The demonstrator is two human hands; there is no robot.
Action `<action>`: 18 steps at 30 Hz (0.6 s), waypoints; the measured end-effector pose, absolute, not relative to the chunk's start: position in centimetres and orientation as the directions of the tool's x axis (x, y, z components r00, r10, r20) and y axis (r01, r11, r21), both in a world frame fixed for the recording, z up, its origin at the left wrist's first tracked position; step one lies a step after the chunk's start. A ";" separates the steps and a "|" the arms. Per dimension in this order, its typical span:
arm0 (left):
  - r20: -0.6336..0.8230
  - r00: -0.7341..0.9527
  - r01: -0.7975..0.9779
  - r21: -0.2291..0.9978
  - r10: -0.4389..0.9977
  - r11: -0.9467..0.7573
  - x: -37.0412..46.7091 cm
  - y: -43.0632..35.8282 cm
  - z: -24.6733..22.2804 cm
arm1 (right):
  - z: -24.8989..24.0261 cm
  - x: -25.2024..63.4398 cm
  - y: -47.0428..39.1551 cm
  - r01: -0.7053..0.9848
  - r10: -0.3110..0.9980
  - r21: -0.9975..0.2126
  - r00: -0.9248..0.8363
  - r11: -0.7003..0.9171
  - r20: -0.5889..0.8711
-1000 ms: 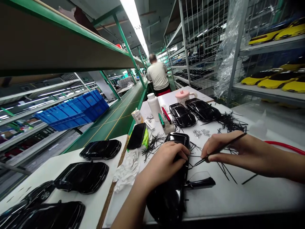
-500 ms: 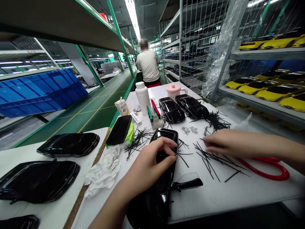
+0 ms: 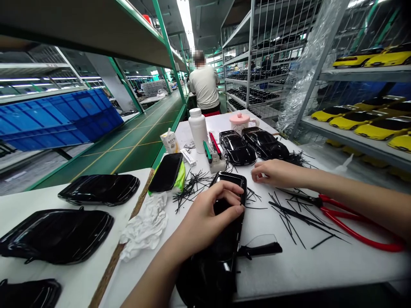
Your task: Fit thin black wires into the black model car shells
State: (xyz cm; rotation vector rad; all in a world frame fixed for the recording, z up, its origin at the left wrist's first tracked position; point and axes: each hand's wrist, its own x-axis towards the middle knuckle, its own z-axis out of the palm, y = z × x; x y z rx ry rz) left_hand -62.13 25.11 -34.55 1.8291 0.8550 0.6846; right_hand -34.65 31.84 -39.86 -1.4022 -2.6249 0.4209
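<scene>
A glossy black model car body [image 3: 221, 261] lies lengthwise in front of me. My left hand [image 3: 215, 209] lies over it, fingers and thumb curled onto its right-hand edge. From that side a black door-like part [image 3: 263, 249] with a clear pane sticks out. My right hand [image 3: 272, 173] is low over the table beyond the car, its fingers bent together at the spot of some small silvery pieces; anything in the fingertips is too small to make out. Under the right forearm lie red-handled scissors [image 3: 359, 226] and thin black strips [image 3: 295, 216].
Two black model cars [image 3: 237, 147], a pink-lidded mug [image 3: 242, 122], a white bottle [image 3: 198, 130] and a holder with red and green tools [image 3: 216, 162] stand behind. Leftward are a phone [image 3: 166, 172], crumpled tissue [image 3: 146, 226] and more black car bodies [image 3: 99, 188]. Racks hold yellow cars [image 3: 375, 128].
My right hand has moved left and away from me, off the black strips to the silvery pieces. The scissors show more fully. My left hand stays on the car; the view has shifted slightly.
</scene>
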 end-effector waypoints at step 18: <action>0.122 0.485 0.078 0.980 0.866 -0.182 -61.7 24.6 -34.7 | -35.9 -37.0 27.7 0.368 0.905 -0.929 -0.403 0.025 -0.135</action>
